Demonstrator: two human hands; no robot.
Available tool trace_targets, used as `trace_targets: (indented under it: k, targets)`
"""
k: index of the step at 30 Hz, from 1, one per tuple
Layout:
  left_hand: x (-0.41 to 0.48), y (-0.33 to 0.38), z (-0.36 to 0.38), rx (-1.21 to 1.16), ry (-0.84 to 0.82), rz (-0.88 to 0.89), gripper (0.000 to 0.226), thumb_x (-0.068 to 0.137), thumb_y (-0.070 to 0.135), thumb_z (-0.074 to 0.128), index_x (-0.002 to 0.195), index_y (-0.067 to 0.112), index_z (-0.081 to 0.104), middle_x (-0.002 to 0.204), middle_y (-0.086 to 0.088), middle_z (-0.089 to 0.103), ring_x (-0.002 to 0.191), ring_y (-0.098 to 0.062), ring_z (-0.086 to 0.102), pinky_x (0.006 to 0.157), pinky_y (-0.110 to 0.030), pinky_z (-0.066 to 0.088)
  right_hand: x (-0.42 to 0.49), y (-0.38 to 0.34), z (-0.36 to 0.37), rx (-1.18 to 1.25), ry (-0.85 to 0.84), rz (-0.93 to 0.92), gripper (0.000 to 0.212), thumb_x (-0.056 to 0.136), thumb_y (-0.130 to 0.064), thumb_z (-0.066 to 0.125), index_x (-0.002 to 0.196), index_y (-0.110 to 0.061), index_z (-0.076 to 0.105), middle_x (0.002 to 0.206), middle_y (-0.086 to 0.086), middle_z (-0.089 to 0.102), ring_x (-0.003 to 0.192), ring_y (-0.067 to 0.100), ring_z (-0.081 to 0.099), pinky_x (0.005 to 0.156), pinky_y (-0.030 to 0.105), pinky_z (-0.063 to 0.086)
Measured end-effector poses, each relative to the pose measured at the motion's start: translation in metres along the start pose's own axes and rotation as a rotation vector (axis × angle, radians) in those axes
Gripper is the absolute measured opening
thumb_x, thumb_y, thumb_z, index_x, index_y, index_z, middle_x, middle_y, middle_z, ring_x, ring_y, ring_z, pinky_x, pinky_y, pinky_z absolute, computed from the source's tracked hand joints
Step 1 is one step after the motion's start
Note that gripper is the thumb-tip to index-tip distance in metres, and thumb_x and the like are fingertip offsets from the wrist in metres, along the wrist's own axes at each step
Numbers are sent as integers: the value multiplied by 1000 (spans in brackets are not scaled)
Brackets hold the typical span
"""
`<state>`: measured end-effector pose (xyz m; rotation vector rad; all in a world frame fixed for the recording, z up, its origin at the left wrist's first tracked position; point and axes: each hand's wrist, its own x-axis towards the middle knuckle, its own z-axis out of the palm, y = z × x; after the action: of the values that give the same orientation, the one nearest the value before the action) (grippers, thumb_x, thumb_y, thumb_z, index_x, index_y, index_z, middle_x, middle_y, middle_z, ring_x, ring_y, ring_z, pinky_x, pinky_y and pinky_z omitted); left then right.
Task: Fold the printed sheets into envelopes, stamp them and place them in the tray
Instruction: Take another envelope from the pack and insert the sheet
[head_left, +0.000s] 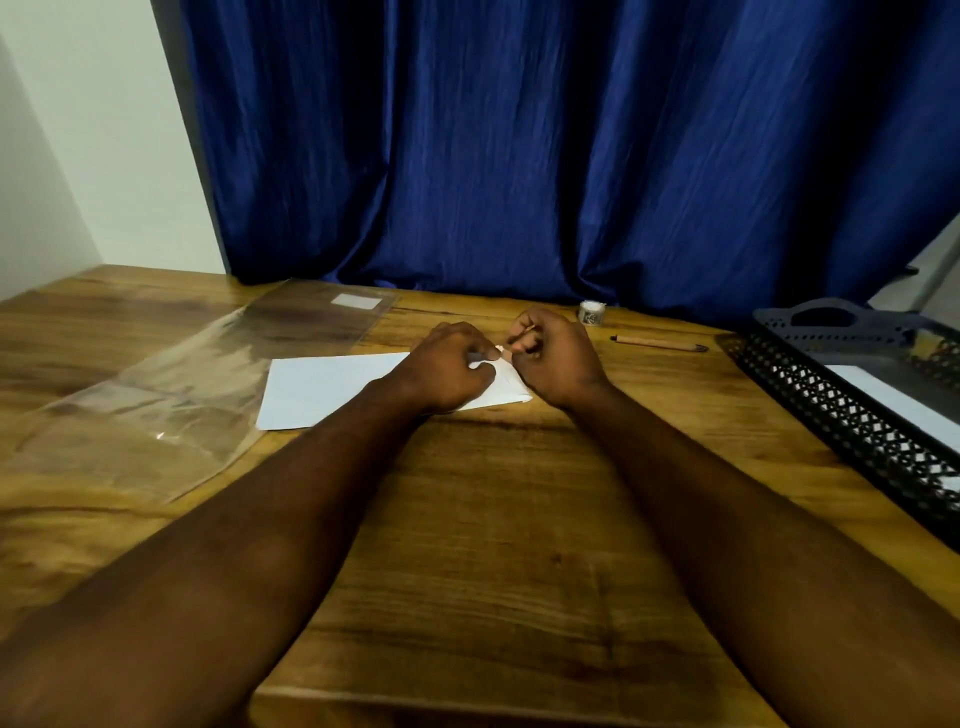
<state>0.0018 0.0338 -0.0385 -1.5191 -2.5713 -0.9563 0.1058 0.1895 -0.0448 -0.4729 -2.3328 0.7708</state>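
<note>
A clear plastic sleeve (171, 384) lies flat on the wooden counter (493, 519), to the left of the white folded sheet (322, 389), and its edge meets the sheet's left side. A small white label (362, 301) is seen on the sleeve's far corner, behind the sheet.

The folded sheet itself is laid flat on the middle of the counter, and its right part is covered by the two hands. The left hand (452, 369) is rested on the sheet's right half with its fingers curled in. The right hand (553, 358) is held over the sheet's right end, and its fingers are curled in as well. A small pale piece (501, 352) is pinched between the fingertips of both hands, just over the sheet's far right corner. What the piece is cannot be told, as it is small and blurred.

Behind the sheet and to its right, a small roll (591, 312) with dark print stands on the counter, close to the blue curtain (519, 156) that hangs at the back. To the right of the sheet a brown pen (660, 343) lies crosswise. Well to the right of the sheet, a black mesh tray (857, 415) is set at the counter's edge, and a white paper (904, 400) lies inside it.
</note>
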Motion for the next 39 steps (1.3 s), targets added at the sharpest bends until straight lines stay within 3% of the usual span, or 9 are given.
trace_targets:
  k: [5,10,14,17,20,23,28,32,39]
  targets:
    - [0,1,0,22,19,-8,30,97,29,66,127,23,72,138,5,62,132,-15,48,107,-29,37,15,8,1,20,-52,13,22,84,-9,83,93,-27,73,81,-7,76,80,9,73,80,42,64]
    - [-2,10,0,53,62,-8,27,96,28,67,121,21,75,132,4,67,127,-17,53,107,-38,46,11,20,-25,235,-288,-36,30,80,-6,91,103,-19,76,95,1,78,82,4,71,71,20,54]
    - [-4,11,-2,59,73,-1,27,97,28,66,122,20,75,133,4,67,128,-18,53,107,-36,46,2,20,-42,200,-365,-29,47,77,-17,94,119,-25,76,117,-7,75,98,3,69,85,24,57]
    - [-8,12,-2,68,75,4,29,98,31,66,124,23,74,137,3,66,131,-18,51,111,-40,44,-4,20,-55,159,-468,-45,60,76,-27,95,131,-31,71,129,-21,71,115,-12,61,96,19,47]
    - [-9,8,-4,130,20,3,38,100,45,62,134,29,68,147,3,58,139,-20,42,116,-45,35,-6,16,-62,145,-523,8,66,77,-28,94,137,-32,68,134,-24,66,113,-21,56,95,14,42]
    - [-10,2,-11,307,-52,-97,63,97,69,49,149,34,53,159,-3,45,148,-28,33,118,-57,24,-5,13,-62,140,-549,49,68,78,-26,93,140,-31,65,134,-25,62,115,-14,53,91,12,41]
    - [-11,-3,-24,399,29,-146,93,82,88,51,152,27,46,159,-9,45,148,-32,36,116,-58,30,-4,14,-59,139,-531,91,70,76,-29,95,139,-33,65,136,-20,62,122,-4,52,90,16,44]
    - [-9,-10,-21,327,-3,-126,86,81,87,54,136,21,59,142,-12,56,135,-31,44,106,-50,38,-7,12,-49,158,-430,119,66,73,-35,97,133,-33,68,130,-15,66,121,4,58,101,25,51]
    - [-4,-12,-18,211,78,-80,66,79,79,68,110,21,57,113,-2,58,106,-21,48,89,-41,45,-10,5,-34,241,-253,200,38,91,-41,81,125,-26,70,115,-5,71,102,9,66,86,25,57]
